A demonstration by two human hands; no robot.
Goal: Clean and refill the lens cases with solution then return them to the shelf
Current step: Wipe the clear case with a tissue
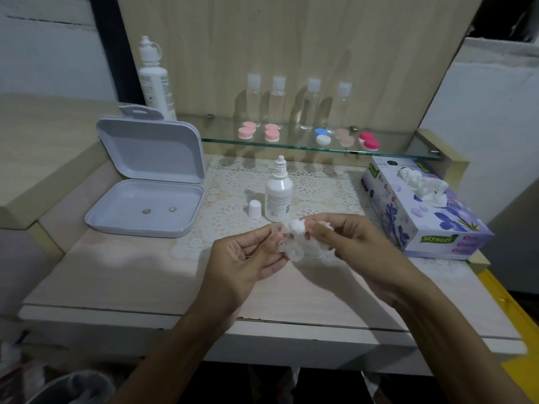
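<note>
Four clear bottles (253,97), two solution bottles (278,191), five capped lens cases (246,131), one tissue box (423,205), two hands (248,258)

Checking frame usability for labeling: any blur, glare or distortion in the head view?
Head view: wide-angle bending at the edges; dim light; bright patch on the desk; clear lens case and tissue wad between left hand and right hand soft, low-contrast; bottle shadows on the back panel.

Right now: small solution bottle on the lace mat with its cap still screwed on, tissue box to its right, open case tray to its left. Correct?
Not quite. In the head view the small solution bottle has its cap off: the white cap stands on the lace mat just left of it. The tissue box to its right and the open case tray to its left are as stated.
</note>
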